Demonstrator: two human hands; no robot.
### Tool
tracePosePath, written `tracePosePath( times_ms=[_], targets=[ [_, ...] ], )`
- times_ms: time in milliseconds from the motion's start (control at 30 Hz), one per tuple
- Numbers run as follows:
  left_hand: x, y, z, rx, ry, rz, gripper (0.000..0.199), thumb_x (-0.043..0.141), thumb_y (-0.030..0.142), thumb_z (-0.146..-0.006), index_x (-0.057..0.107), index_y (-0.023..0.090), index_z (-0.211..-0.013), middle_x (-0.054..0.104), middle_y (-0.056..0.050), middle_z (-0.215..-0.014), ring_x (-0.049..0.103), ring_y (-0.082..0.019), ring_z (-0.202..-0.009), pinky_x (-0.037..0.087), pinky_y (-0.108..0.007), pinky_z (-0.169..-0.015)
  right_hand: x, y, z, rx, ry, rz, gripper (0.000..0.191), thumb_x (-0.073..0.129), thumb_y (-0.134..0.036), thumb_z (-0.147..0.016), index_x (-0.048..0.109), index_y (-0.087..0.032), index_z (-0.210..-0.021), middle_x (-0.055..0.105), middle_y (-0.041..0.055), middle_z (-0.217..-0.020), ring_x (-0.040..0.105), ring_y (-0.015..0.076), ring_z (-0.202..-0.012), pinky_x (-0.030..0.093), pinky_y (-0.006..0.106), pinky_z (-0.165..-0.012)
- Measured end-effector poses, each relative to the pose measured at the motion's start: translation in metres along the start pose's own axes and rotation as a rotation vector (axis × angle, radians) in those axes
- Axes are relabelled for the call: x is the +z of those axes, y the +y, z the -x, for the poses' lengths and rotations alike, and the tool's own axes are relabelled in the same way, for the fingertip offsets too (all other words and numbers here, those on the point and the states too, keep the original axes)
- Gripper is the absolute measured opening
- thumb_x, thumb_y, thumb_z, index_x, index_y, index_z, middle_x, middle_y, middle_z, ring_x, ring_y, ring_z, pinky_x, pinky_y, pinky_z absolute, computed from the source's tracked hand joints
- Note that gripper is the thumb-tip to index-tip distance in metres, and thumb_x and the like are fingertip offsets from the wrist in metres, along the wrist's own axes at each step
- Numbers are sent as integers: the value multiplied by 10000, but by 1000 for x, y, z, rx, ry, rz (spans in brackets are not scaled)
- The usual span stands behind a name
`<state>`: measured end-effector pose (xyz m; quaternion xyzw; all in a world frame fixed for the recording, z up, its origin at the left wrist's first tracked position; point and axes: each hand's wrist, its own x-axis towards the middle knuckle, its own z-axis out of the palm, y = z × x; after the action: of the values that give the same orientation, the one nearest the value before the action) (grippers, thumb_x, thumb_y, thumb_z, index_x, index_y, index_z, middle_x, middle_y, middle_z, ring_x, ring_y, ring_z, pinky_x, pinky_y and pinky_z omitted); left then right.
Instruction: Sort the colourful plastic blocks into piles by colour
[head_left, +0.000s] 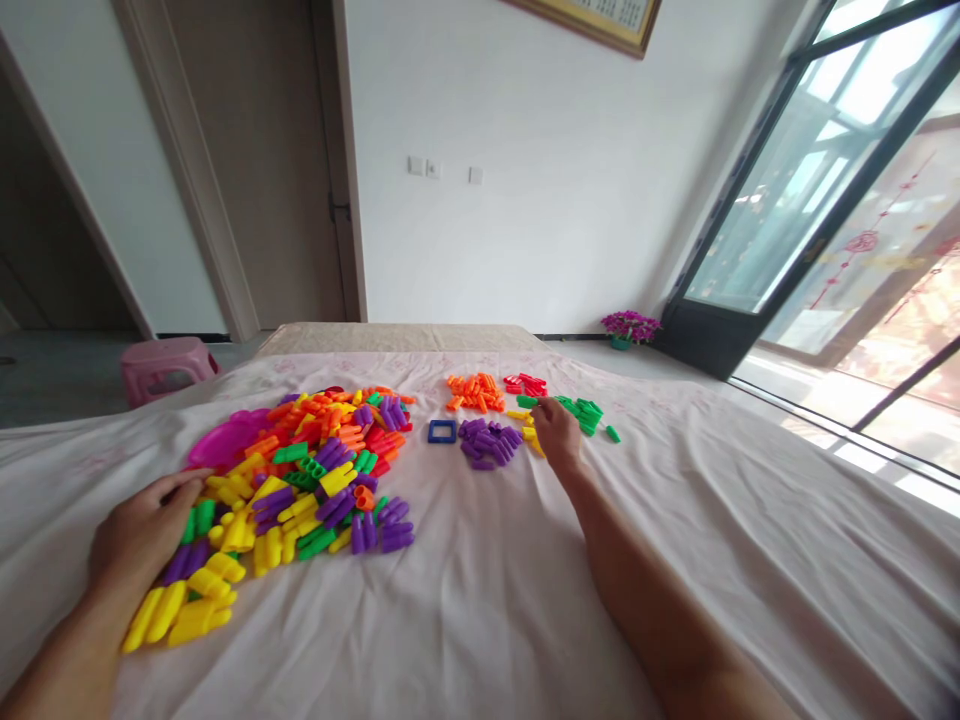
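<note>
A mixed heap of plastic building pieces point(300, 470), yellow, purple, green, orange and red, spreads over the left half of the cloth. At its left edge rests my left hand point(142, 530), fingers loosely bent and apart beside yellow and green pieces, with nothing seen in its grip. My right hand point(559, 432) reaches farther out, fingers closed on a green piece point(527, 401) by their tips. Around it lie single-colour groups: purple pieces point(489, 443), orange pieces point(475, 392), red pieces point(526, 384), green pieces point(585, 413) and a few yellow pieces point(531, 437), partly hidden by the hand.
A pale wrinkled cloth point(480, 600) covers the surface. Between the heap and the purple group lies a blue square frame point(442, 431). A pink plastic tray point(225, 440) sits behind the heap. Beyond stand a pink stool point(166, 370) and a potted purple plant point(630, 327).
</note>
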<state>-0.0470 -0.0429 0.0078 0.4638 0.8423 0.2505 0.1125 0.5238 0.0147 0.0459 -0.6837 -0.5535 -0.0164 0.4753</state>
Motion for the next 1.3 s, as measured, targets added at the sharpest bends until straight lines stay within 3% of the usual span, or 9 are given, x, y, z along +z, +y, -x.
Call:
tracePosePath(
  times_ms=[167,267,400,533,633,767,833,1067,1300],
  targets=[
    [-1,3,1,-6,-8,-10,605,338,652,-857,663,287,-1213,692,-82,-1196,625,-287,-904,444,-329,-714,-27,61,-24,368,163,81,421,500,-337,-819,696,-198,-1165,731,89,-995,641,239,-890,450,337,-783],
    [-3,5,3,-11,-1,-16,592,349,639,-856,668,285,-1207,700,-81,-1169,627,-286,-905,444,-327,-713,-23,64,-23,350,245,-37,457,507,-347,-802,683,-156,-1178,731,103,-963,646,235,-868,465,346,-794],
    [-5,8,6,1,3,-10,586,358,621,-858,674,269,-1205,701,-93,-1175,630,-301,-935,448,-337,-725,5,14,1,57,91,-305,358,530,-358,-804,713,-152,-1032,731,97,-930,654,203,-794,505,326,-747],
    [-5,9,8,-9,0,17,585,369,616,-855,678,262,-1203,696,-98,-1197,630,-317,-977,458,-353,-752,23,-60,51,-290,-367,-421,214,565,-293,-845,725,-203,-956,733,40,-884,663,174,-776,516,290,-727],
    [-5,9,8,-13,-7,33,576,369,608,-858,672,271,-1216,686,-93,-1225,630,-320,-1007,464,-361,-785,23,-101,91,-546,-648,-397,243,547,-271,-908,704,-223,-1087,729,47,-1012,662,174,-873,517,291,-785],
    [-4,7,6,-13,2,24,584,365,625,-855,676,282,-1212,688,-98,-1217,631,-327,-1006,471,-370,-786,22,-124,121,-862,-825,-293,399,535,-176,-921,587,-219,-1314,671,67,-1237,574,199,-1174,424,343,-1025],
    [-4,7,6,0,10,17,586,365,625,-856,680,277,-1206,698,-97,-1193,635,-320,-985,471,-365,-772,24,-126,125,-931,-869,-235,400,517,-160,-934,577,-225,-1325,654,58,-1270,556,193,-1197,395,342,-1052],
    [-4,5,6,27,34,5,577,381,609,-861,697,259,-1194,719,-97,-1151,645,-285,-889,464,-336,-705,26,-122,124,-939,-783,-99,310,567,-256,-937,612,-210,-1240,684,71,-1079,590,193,-1003,452,314,-896],
    [-1,1,3,49,52,11,569,396,607,-858,710,256,-1178,732,-95,-1103,647,-277,-860,460,-327,-684,5,-98,83,-737,-407,88,296,592,-271,-876,627,-200,-1161,649,94,-993,556,229,-925,421,347,-835]
  ],
)
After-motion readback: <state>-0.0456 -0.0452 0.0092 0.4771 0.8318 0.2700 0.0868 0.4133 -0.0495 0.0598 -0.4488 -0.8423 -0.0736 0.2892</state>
